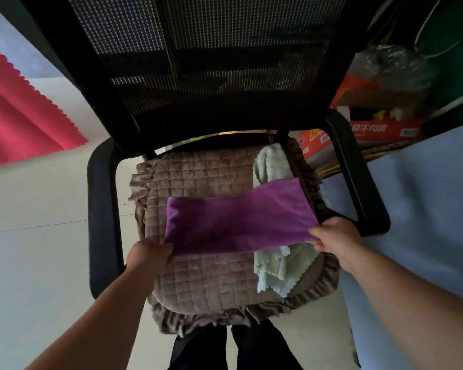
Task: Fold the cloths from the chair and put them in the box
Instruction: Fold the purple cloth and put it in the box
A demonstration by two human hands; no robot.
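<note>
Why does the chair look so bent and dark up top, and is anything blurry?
Head view: the wide lens bows the chair arms and stretches the forearms at the edges; the mesh back sits in deep shadow while the floor at left is bright; the purple cloth, held by the left hand and right hand, is fairly sharp; the clutter at upper right is dim and soft.
</note>
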